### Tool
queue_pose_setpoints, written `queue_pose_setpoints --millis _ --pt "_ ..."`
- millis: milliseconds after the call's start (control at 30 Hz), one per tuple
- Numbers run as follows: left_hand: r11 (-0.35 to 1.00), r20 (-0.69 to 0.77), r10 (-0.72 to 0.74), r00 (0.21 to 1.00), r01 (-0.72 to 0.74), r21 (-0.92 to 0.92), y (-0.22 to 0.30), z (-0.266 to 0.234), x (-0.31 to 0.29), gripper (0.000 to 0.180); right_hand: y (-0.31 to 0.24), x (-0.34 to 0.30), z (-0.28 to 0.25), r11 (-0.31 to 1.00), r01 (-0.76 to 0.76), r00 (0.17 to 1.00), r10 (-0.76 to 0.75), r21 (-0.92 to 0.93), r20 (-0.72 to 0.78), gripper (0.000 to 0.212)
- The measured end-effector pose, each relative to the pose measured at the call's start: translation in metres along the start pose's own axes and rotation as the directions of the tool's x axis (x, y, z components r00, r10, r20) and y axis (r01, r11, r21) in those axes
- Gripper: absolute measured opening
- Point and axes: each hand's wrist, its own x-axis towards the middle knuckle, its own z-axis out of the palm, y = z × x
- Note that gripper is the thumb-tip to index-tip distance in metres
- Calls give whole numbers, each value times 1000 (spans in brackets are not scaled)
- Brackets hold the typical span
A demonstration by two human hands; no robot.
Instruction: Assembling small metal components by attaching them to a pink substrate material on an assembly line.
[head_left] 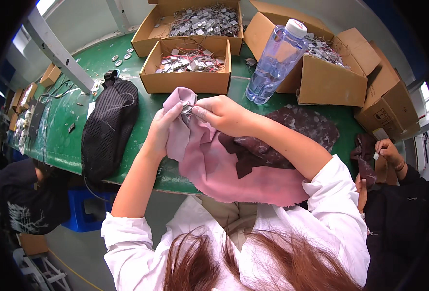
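A pink cloth (243,186) hangs from my hands and spreads over the table's front edge. Its upper end is bunched in my left hand (162,127), whose fingers are closed on it. My right hand (228,115) meets the left from the other side, thumb and fingers pinching a small flat silvery part (187,109) against the cloth. Most of that part is covered by fingers and fabric, so its exact kind cannot be made out. Beneath my right forearm lies a dark brown, stained cloth (296,123), partly over the pink one.
Cardboard boxes (185,82) of small silvery wired pieces stand behind my hands and at the back right. A clear water bottle (277,63) stands before the right box. A black mesh bag (110,126) lies left on the green table (64,140). Another person's hand (389,150) holds dark cloth at right.
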Motion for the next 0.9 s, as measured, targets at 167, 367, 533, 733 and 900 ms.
queue_pose_setpoints --millis 167,367,533,733,900 --pt "999 -25 32 999 -33 -9 -3 -1 2 25 4 -2 3 1000 -8 1000 8 -27 -9 27" --pt "994 -90 107 990 -106 17 -2 2 1 25 9 -1 -6 995 -10 1000 9 -94 -9 27" --pt "975 -120 186 975 -169 141 -1 5 -2 28 12 -2 -6 998 -34 999 35 -51 31 28" --pt "965 -149 203 968 -172 198 -1 4 -1 21 10 -4 -5 998 0 995 6 -62 97 26" --pt "981 -219 156 963 -178 -83 1 -4 3 45 8 -9 -23 998 -6 998 11 -66 68 26"
